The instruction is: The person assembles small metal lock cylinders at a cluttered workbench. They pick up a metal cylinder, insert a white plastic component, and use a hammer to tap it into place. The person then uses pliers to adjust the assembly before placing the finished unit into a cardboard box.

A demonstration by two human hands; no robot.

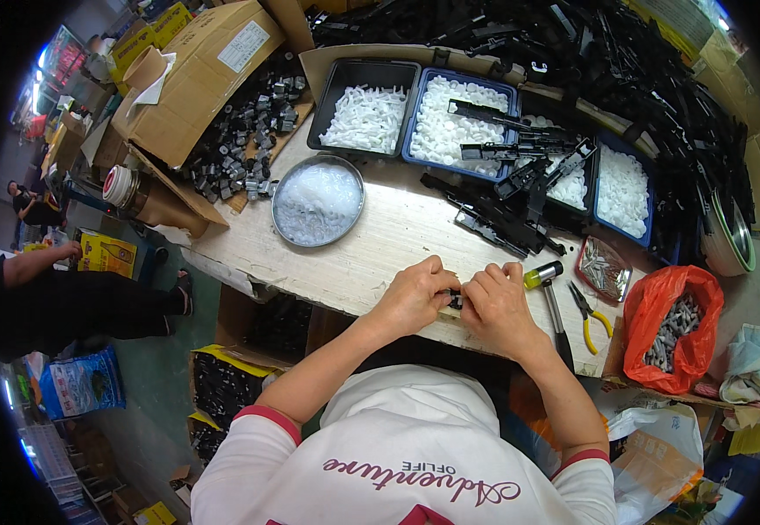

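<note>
At the table's front edge, my left hand [416,296] and my right hand [498,306] meet over a small black part [455,301]. The fingers of both are closed on it, and they hide most of its shape. Just right of my right hand lies a hammer [552,302] with a yellow-green and black head. Beside that are pliers [590,317] with yellow handles. Beyond my hands, several long black plastic assemblies [493,219] lie on the table, some resting across the bins behind them.
A round metal pan [278,213] holds clear small pieces. Bins [311,131] of white plastic parts line the back. Grey-black blocks [240,144] are heaped left, near a cardboard box [196,83]. On the right are a red bag [635,350] of metal pieces and a small tray [583,278]. A person [73,293] stands left.
</note>
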